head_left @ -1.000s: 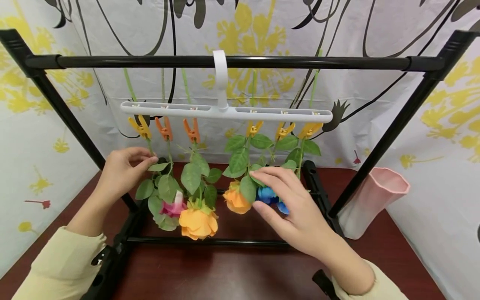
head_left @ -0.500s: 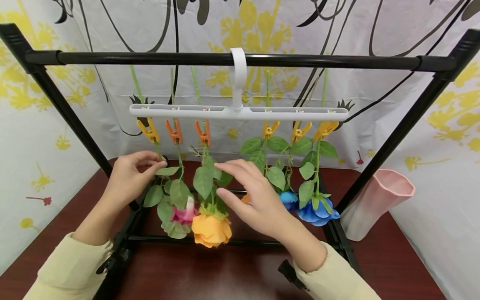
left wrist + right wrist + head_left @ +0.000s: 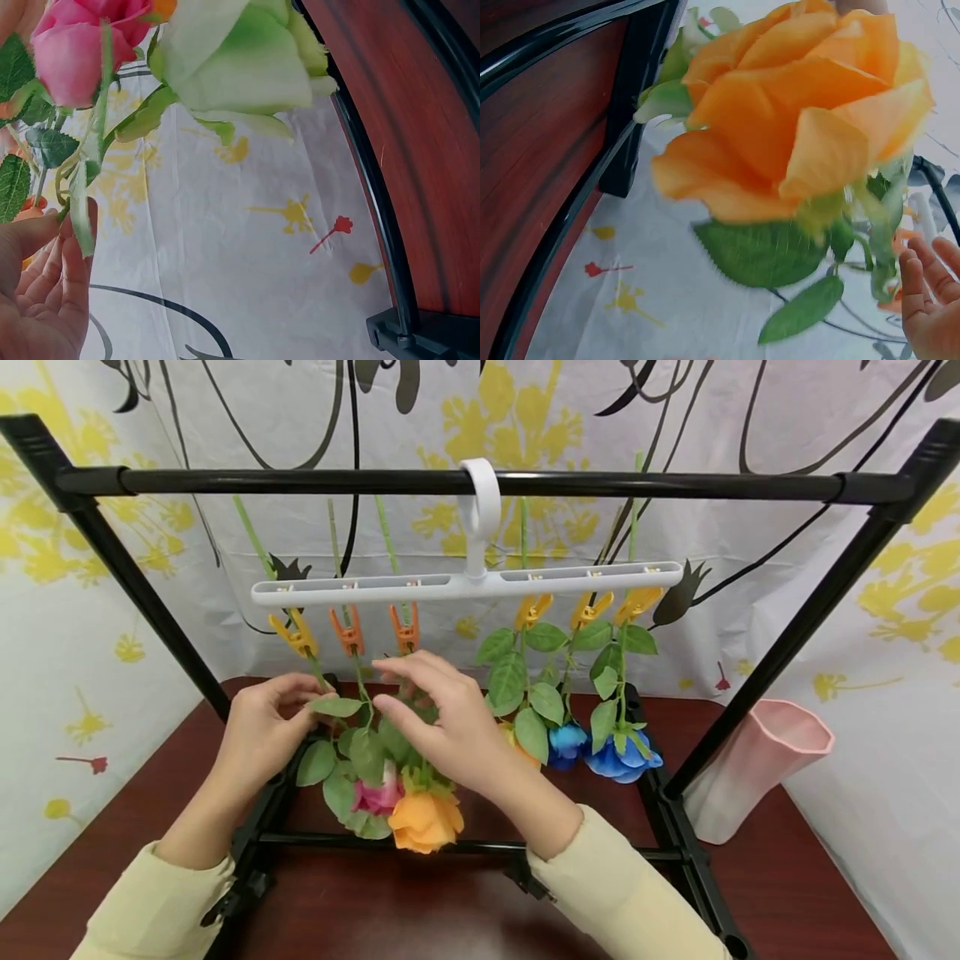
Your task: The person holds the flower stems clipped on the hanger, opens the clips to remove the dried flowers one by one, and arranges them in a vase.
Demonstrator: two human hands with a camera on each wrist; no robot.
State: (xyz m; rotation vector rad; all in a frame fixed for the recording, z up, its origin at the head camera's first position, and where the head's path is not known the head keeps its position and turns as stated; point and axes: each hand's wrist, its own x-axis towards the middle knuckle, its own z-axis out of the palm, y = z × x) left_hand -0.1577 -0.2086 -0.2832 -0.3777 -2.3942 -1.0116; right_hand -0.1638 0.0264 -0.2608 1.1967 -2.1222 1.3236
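My left hand [image 3: 262, 727] pinches the stem of the pale green rose [image 3: 247, 67], below the leftmost yellow clip [image 3: 298, 635]. Close by, the pink rose [image 3: 377, 789] hangs upside down from an orange clip [image 3: 348, 633]. My right hand [image 3: 457, 718] reaches in from the right with fingers extended, beside the stem and leaves of a large orange rose [image 3: 765, 135]; whether it touches them cannot be made out. It partly covers that stem in the head view. All these flowers hang from a white clip hanger [image 3: 420, 587].
A black rack's top bar [image 3: 300, 482] carries the hanger. On its right half hang blue roses [image 3: 622, 762] and another orange rose [image 3: 517, 743], partly behind my right arm. A pink and white vase [image 3: 723, 777] stands right of the rack on the dark red table [image 3: 375, 910].
My right hand has moved left, from the right-hand flowers to the left group. My left hand keeps its place by the leftmost stem. The hanger has swung, its left end now lower.
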